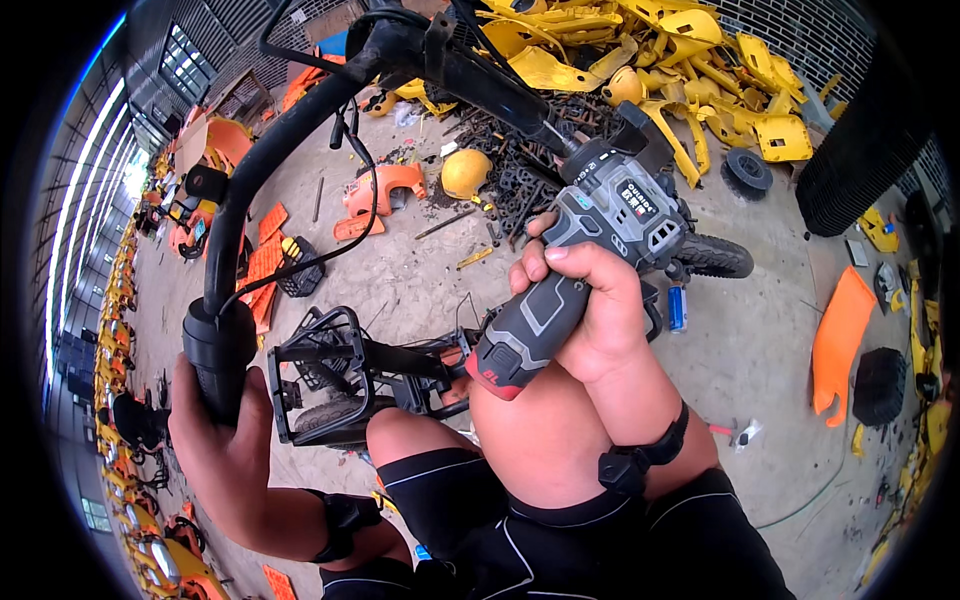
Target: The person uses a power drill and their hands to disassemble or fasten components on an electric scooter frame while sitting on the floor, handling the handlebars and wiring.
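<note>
My left hand (220, 450) is wrapped round the black rubber grip (218, 345) at the end of a bent black handlebar (262, 165). In my right hand (612, 320) is a grey and black cordless drill (625, 205) with a red base, held by its handle. Its slim bit (562, 136) points up and left, toward the black stem (480, 88) of the bike; whether the tip touches a screw I cannot tell. Below the handlebar, the bike's black tube frame (385, 358) stands before my knees. A knobbly black tyre (718, 257) shows beyond the drill.
Yellow plastic panels (690, 40) are heaped at the back, beside a pile of black metal parts (520, 125). Orange panels (265, 260) lie to the left and one (842, 335) to the right. A blue can (677, 308) stands right of the bike. Yellow and orange bikes line the left wall.
</note>
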### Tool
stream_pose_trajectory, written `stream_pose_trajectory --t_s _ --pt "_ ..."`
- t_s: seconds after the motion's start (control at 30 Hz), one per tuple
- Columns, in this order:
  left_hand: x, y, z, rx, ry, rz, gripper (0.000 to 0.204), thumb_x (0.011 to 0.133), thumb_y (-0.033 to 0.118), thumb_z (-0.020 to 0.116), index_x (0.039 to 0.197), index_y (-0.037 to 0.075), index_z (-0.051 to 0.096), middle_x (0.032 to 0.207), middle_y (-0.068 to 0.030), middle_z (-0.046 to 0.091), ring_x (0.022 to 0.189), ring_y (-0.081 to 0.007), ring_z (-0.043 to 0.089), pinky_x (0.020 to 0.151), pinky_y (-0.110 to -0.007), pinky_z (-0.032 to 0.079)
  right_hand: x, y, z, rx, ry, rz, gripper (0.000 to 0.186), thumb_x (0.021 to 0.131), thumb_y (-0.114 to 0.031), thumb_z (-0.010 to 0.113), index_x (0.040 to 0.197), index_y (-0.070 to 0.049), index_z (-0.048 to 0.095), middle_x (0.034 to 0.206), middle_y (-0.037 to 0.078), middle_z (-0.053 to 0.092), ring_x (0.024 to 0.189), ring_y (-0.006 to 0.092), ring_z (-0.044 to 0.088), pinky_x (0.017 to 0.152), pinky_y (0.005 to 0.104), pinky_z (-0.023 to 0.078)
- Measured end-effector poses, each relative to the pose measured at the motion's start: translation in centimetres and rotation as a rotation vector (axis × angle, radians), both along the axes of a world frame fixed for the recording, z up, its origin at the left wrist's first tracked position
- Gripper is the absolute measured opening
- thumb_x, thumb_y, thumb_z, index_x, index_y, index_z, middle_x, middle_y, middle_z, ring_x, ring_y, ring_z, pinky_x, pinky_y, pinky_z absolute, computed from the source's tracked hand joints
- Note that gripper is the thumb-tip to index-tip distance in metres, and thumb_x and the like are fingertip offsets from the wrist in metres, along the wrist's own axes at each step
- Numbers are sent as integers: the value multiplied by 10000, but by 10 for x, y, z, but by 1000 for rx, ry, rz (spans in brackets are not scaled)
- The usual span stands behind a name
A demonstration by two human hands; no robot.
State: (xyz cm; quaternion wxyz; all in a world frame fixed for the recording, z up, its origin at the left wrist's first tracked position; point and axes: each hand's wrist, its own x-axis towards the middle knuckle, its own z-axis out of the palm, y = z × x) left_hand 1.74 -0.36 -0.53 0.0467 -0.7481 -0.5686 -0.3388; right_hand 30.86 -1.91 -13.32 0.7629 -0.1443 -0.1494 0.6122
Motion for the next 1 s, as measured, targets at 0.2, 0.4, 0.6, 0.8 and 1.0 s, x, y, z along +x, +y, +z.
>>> stream_pose_trajectory --t_s 0.2,0.4,0.6,0.8,1.0 --pt "4 -1 3 -13 -11 -33 310 869 106 724 1118 -16 585 792 -93 578 698 -136 486 641 -299 472 1 0 -2 -18 -17 7 309 844 -119 604 1141 -35 585 831 90 606 858 261 610 817 382 502" --pt "-1 -1 0 -31 -35 -8 321 872 117 733 1124 -1 573 795 -86 566 705 -138 472 645 -289 464 -2 -1 -1 -38 -6 23 306 839 -106 600 1134 -28 577 826 97 609 836 256 621 809 382 510" --pt "-1 -2 0 -62 -59 13 317 874 121 731 1122 4 573 804 -88 572 711 -143 478 657 -294 474 -2 -1 -1 -18 42 38 311 834 -109 594 1131 -22 572 821 104 611 815 254 631 808 381 514" --pt "-5 -1 -3 -46 -41 -3 321 867 109 721 1134 2 579 813 -97 586 722 -146 498 670 -301 482 -3 -1 -3 3 50 47 317 835 -115 593 1137 -20 573 823 106 612 826 257 633 819 385 514" --pt "-9 0 -6 -52 -52 8 339 866 104 714 1162 -9 592 822 -109 609 725 -150 514 681 -306 490 -1 3 -9 10 3 19 307 855 -145 591 1144 -39 592 830 83 596 867 267 596 792 384 518"
